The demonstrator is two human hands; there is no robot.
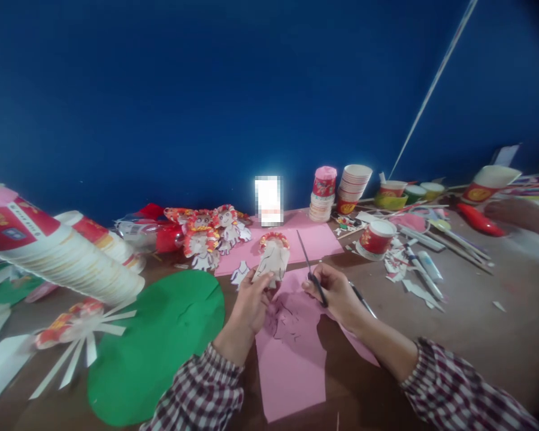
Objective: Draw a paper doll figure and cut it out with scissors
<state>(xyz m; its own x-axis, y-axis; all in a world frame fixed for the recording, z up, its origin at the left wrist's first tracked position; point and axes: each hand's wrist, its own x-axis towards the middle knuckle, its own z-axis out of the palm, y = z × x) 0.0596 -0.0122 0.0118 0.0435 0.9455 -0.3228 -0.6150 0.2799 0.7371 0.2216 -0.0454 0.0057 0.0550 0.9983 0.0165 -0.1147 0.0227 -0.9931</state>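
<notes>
Between the fingers of my left hand (250,306) is a whitish paper cutout (273,258) with a red and yellow fringe at its top. My right hand (338,294) grips a pair of dark scissors (313,276), whose blade points up and away, apart from the cutout. Beneath both hands lies a pink paper sheet (291,383) with dark drawn lines and cut edges. A small white dress-shaped cutout (241,273) rests just left of the held piece. Close to my right forearm a pen (363,299) lies on the table.
On the left, a big green paper shape (161,341) lies beside a tilted stack of paper cups (81,257). Several paper figures (202,233) sit farther back. More cup stacks (348,191) stand behind. Paper scraps and markers (424,275) spread rightward, near another person's blurred arm (525,212).
</notes>
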